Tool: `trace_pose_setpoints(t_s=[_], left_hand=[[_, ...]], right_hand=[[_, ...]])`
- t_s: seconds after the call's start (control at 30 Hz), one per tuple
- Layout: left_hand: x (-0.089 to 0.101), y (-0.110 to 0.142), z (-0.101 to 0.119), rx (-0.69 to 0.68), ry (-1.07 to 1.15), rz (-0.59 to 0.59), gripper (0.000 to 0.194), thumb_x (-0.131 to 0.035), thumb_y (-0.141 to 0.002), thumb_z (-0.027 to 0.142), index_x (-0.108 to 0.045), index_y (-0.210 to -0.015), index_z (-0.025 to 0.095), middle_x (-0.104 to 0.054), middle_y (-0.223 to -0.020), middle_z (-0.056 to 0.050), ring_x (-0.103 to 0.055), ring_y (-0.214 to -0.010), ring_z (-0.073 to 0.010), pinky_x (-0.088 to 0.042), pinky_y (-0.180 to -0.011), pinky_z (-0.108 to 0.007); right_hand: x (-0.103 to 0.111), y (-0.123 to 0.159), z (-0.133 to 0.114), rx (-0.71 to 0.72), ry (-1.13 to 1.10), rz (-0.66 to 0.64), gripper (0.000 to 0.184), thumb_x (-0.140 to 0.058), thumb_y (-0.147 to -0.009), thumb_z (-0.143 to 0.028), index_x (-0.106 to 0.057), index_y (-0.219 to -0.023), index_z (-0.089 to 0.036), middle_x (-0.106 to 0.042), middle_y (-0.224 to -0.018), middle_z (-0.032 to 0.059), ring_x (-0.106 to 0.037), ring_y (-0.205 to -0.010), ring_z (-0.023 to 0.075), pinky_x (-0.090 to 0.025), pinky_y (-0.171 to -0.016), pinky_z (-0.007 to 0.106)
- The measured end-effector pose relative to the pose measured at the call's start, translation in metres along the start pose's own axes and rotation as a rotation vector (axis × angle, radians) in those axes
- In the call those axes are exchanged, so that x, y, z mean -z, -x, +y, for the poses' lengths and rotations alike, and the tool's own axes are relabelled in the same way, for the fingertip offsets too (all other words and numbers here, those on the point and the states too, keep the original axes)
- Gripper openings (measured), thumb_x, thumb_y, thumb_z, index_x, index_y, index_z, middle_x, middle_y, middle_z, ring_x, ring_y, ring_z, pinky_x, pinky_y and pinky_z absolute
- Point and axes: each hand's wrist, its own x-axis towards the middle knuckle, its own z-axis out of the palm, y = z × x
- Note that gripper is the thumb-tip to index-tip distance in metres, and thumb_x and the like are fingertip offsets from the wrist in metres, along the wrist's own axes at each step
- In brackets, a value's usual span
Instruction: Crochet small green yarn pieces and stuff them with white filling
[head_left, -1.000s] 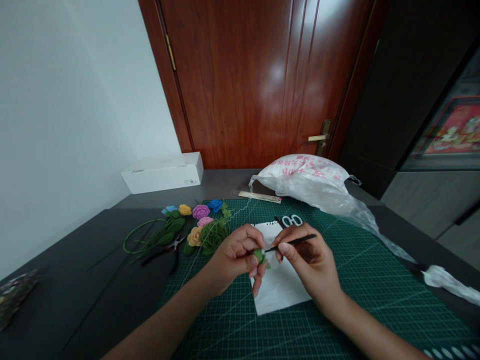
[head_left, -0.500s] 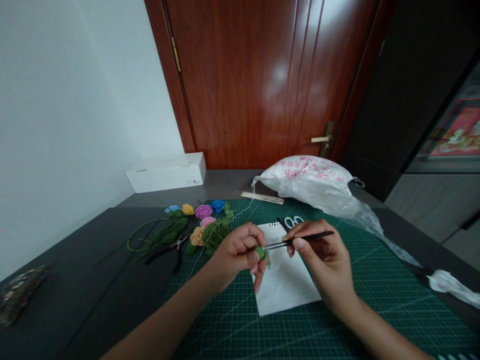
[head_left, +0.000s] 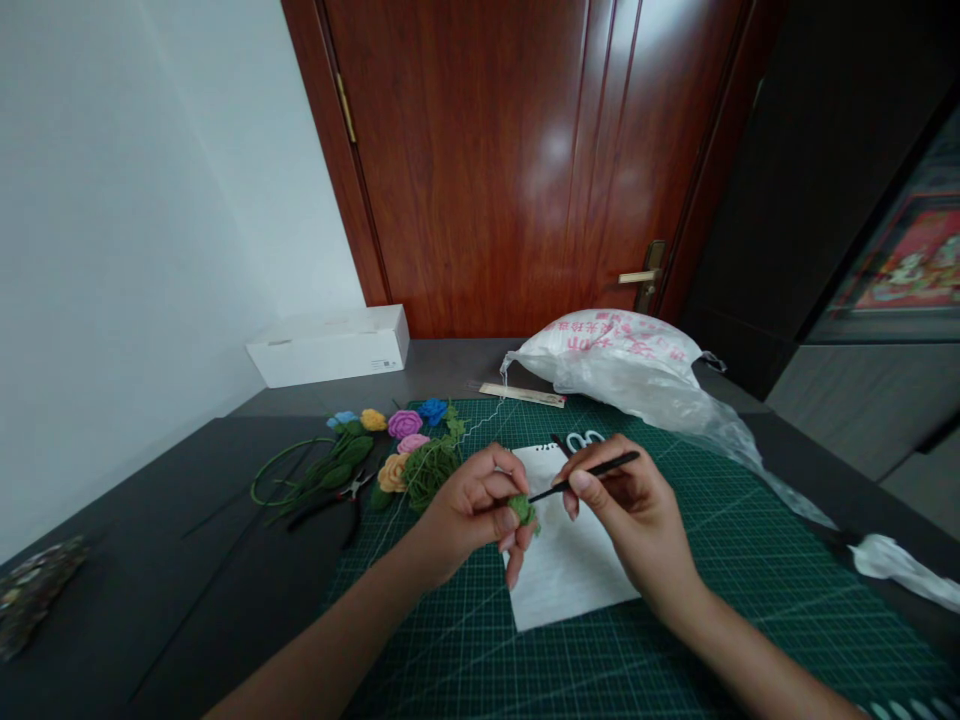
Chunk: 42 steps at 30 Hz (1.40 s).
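Note:
My left hand (head_left: 478, 503) pinches a small green crocheted piece (head_left: 521, 509) between thumb and fingers, over the left edge of a white sheet of paper (head_left: 570, 580). Black tweezers (head_left: 611, 464) are held in my right hand (head_left: 634, 515) like a pen. Their tips point left and reach the green piece; whether they grip it I cannot tell. Left of my left hand lies a bundle of green yarn (head_left: 431, 474). Beside it are crocheted flowers, among them a purple one (head_left: 405, 424) and a pale orange one (head_left: 392, 473).
A green cutting mat (head_left: 750, 600) lies under the paper. White-handled scissors (head_left: 585, 440) rest behind my right hand. Pliers (head_left: 352, 493) and green stems (head_left: 322, 475) lie left. Farther back are a ruler (head_left: 523, 395), a white box (head_left: 330, 350) and a plastic bag (head_left: 615, 345).
The tweezers' prongs, visibly apart before, now look together, and their tips stay at the green piece. My right hand has shifted slightly left; my left hand has barely moved.

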Motion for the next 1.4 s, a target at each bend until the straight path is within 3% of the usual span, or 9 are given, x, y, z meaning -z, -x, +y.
trace_pose_setpoints(t_s=[0.2,0.37,0.47,0.73,1.4], left_hand=[[0.000,-0.001,0.001,0.024,-0.033,0.008,0.029,-0.077,-0.090,0.028,-0.054,-0.106,0.018,-0.070,-0.072,-0.001,-0.054,-0.046,-0.0072,-0.054,-0.042,-0.018],[0.002,-0.001,0.004,0.014,-0.052,0.046,0.026,-0.075,-0.090,0.026,-0.055,-0.104,0.017,-0.067,-0.069,0.001,-0.060,-0.046,-0.0088,-0.053,-0.042,-0.017],[0.003,0.000,0.004,-0.003,-0.050,0.055,0.025,-0.075,-0.091,0.025,-0.055,-0.103,0.016,-0.068,-0.071,0.000,-0.059,-0.047,-0.0084,-0.055,-0.044,-0.020],[0.004,0.000,0.001,-0.020,-0.056,0.019,0.024,-0.074,-0.091,0.025,-0.056,-0.105,0.017,-0.066,-0.070,0.002,-0.059,-0.048,-0.0084,-0.054,-0.043,-0.018],[0.006,0.000,-0.002,0.017,-0.097,0.076,0.023,-0.074,-0.091,0.024,-0.056,-0.103,0.018,-0.069,-0.069,0.001,-0.059,-0.046,-0.0087,-0.050,-0.042,-0.016]], right_hand=[[-0.002,0.002,0.001,0.013,-0.035,-0.062,0.004,-0.072,-0.094,-0.024,-0.070,-0.090,-0.023,-0.071,-0.086,0.0013,-0.067,-0.064,0.0127,-0.058,-0.060,0.027],[0.006,0.000,-0.005,0.088,-0.013,0.079,0.006,-0.070,-0.095,-0.021,-0.067,-0.092,-0.024,-0.070,-0.090,0.0006,-0.066,-0.069,0.0119,-0.056,-0.065,0.025],[0.008,-0.002,-0.003,0.063,-0.013,0.114,0.006,-0.070,-0.095,-0.022,-0.066,-0.091,-0.024,-0.070,-0.090,0.0000,-0.065,-0.068,0.0111,-0.056,-0.065,0.025],[0.004,-0.001,0.005,-0.030,-0.041,0.080,0.010,-0.073,-0.094,-0.025,-0.067,-0.086,-0.022,-0.069,-0.082,-0.0008,-0.064,-0.061,0.0102,-0.053,-0.059,0.025],[-0.001,0.002,0.005,0.096,0.021,-0.019,0.005,-0.071,-0.093,-0.018,-0.069,-0.093,-0.023,-0.072,-0.089,0.0017,-0.068,-0.069,0.0128,-0.058,-0.065,0.026]])
